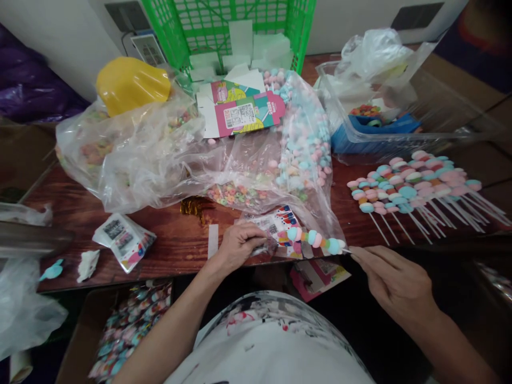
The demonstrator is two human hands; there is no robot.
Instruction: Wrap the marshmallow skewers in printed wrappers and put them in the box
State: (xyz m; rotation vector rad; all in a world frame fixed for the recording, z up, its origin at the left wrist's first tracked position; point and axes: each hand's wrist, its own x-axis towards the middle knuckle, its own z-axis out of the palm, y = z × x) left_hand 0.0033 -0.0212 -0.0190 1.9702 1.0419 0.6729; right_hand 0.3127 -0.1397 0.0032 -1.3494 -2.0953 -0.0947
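Note:
My right hand (394, 274) pinches the bare stick end of a candy skewer (316, 239). Pale blue, pink, orange and green candies are threaded along it, and it lies nearly level at the table's front edge. The skewer's far end points into or over a clear printed plastic bag (262, 246); I cannot tell which. Closed on that bag's near edge is my left hand (240, 245), its thumb and fingers pressed together. More printed bags (287, 217) lie just behind. A group of finished candy skewers (416, 184) rests on the table to the right, sticks toward me.
Large clear bags of candy (148, 165) cover the table's middle, with printed cards (244, 114) on top. Behind stands a green crate (240, 10); a clear bin (400, 136) is at right. Stacked bags (124, 240), gold twist ties (193, 208) and a box of wrapped skewers (128, 325) are left.

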